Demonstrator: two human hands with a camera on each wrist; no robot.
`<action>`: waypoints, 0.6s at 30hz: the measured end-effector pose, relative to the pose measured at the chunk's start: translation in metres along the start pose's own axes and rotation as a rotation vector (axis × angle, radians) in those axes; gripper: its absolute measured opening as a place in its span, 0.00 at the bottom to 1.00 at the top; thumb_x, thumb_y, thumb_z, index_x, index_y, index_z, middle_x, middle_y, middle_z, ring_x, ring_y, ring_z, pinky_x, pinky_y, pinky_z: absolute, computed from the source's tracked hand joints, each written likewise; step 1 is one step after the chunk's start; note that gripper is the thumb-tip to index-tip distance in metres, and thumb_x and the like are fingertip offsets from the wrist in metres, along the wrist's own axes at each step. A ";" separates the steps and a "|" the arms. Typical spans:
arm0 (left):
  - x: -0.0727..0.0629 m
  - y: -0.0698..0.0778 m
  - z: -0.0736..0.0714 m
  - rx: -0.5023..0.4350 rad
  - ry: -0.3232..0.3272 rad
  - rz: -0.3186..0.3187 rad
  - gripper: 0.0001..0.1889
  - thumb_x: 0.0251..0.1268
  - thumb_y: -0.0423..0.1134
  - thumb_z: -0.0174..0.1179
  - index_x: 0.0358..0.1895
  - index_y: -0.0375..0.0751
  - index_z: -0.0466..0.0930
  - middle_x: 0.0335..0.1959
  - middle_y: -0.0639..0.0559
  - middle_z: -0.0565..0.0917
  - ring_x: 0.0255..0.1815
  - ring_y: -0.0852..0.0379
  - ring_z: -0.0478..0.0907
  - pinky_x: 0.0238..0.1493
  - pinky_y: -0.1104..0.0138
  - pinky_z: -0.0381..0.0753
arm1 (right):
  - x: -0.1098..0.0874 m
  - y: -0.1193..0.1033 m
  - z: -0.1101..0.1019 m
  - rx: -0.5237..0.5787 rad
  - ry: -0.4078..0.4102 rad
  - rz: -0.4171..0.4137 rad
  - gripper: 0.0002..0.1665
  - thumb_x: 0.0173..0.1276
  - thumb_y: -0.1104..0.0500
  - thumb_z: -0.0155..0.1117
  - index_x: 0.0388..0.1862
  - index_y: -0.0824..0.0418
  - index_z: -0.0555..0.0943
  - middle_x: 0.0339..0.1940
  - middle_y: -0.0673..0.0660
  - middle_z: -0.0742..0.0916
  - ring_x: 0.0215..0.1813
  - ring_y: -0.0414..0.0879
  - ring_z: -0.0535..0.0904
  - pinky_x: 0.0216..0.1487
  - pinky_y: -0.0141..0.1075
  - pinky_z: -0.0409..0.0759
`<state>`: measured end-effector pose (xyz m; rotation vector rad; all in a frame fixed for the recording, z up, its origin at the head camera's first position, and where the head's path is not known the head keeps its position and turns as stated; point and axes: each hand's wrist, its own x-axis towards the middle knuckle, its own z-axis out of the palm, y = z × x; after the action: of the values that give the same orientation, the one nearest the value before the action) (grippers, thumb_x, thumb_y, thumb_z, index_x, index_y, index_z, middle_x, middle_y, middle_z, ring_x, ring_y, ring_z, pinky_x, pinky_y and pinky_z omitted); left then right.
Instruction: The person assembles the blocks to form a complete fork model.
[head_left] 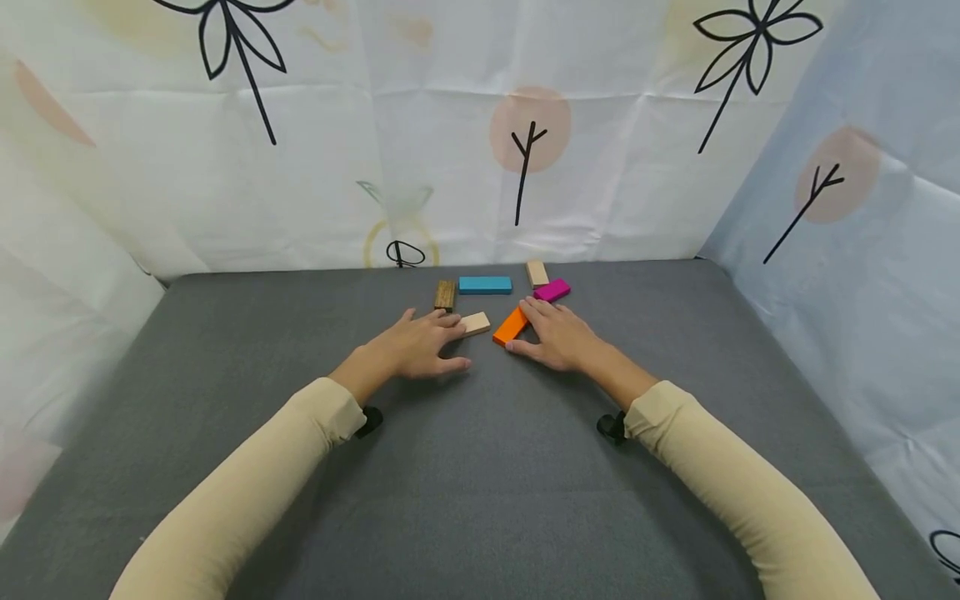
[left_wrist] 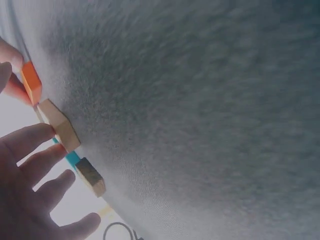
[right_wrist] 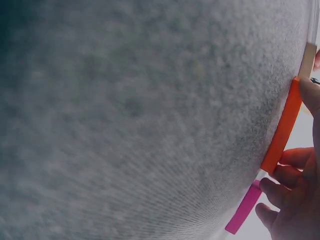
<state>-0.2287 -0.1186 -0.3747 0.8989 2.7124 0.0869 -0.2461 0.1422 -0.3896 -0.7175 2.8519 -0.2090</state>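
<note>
Blocks (head_left: 485, 285) on grey table (head_left: 487, 500), printed backdrop (head_left: 442, 125)

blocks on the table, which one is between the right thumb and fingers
The orange block, the only one that colour: the right hand has its thumb at one end and fingers at the other.

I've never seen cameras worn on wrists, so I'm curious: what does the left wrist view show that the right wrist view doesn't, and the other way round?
Among the blocks, only the left wrist view shows the blue block, partly hidden, and the dark brown wooden block.

Only the right wrist view shows the magenta block, near the fingers of the right hand.

Both share the orange block, the nearer pale wooden block, the grey surface, the right hand and at least a sliver of the left hand.
</note>
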 end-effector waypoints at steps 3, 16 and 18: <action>-0.007 0.003 0.003 0.018 0.022 0.015 0.38 0.73 0.64 0.49 0.77 0.44 0.62 0.77 0.44 0.61 0.79 0.40 0.51 0.71 0.35 0.49 | 0.001 0.001 0.000 0.005 0.014 -0.011 0.51 0.74 0.34 0.53 0.80 0.67 0.55 0.79 0.65 0.61 0.80 0.58 0.54 0.77 0.54 0.51; -0.032 0.018 0.021 0.064 0.204 0.173 0.32 0.71 0.60 0.55 0.67 0.41 0.73 0.67 0.39 0.73 0.74 0.39 0.61 0.63 0.40 0.68 | 0.004 0.006 -0.003 0.002 0.027 -0.070 0.50 0.72 0.36 0.57 0.78 0.68 0.58 0.78 0.65 0.63 0.79 0.58 0.56 0.77 0.53 0.51; -0.034 0.022 0.022 0.067 0.208 0.189 0.31 0.71 0.60 0.56 0.66 0.41 0.74 0.66 0.39 0.73 0.73 0.40 0.63 0.62 0.41 0.69 | 0.004 0.008 -0.002 0.002 0.033 -0.084 0.49 0.72 0.36 0.57 0.78 0.67 0.58 0.78 0.65 0.63 0.79 0.58 0.56 0.77 0.52 0.51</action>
<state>-0.1838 -0.1219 -0.3842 1.2287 2.8248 0.1362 -0.2537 0.1468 -0.3898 -0.8417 2.8545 -0.2379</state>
